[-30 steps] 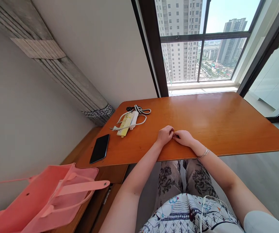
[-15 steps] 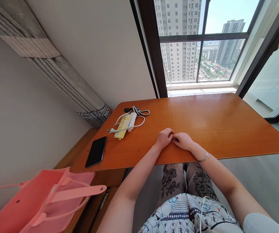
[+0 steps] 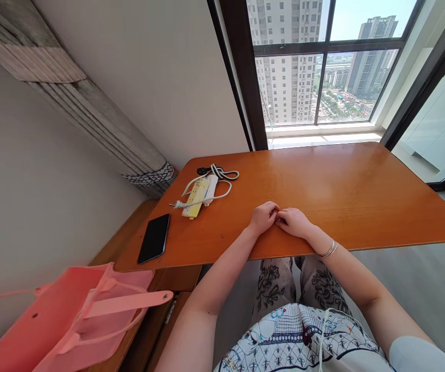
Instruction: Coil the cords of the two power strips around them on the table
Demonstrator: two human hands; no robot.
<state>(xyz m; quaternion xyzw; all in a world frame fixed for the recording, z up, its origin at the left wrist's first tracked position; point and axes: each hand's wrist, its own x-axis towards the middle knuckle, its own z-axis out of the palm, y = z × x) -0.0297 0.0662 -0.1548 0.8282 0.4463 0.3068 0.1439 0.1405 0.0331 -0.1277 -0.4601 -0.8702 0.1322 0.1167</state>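
Observation:
My left hand and my right hand rest on the orange-brown wooden table near its front edge. Their fingers are curled inward and meet at the tips, and I see no object between them. A thin bracelet circles my right wrist. To the left of my hands lie a yellow power strip and a white power strip side by side, with a white cord looped over and around them. Nearer the left edge, a black phone lies with its dark screen up.
A pink open bag with a strap stands at the lower left, beside the table on a lower wooden surface. A gathered curtain hangs by the wall. Behind the table is a dark-framed window.
The view has tilted slightly, so the table and window sit a little higher in the picture. My hands stay together in the same place on the table.

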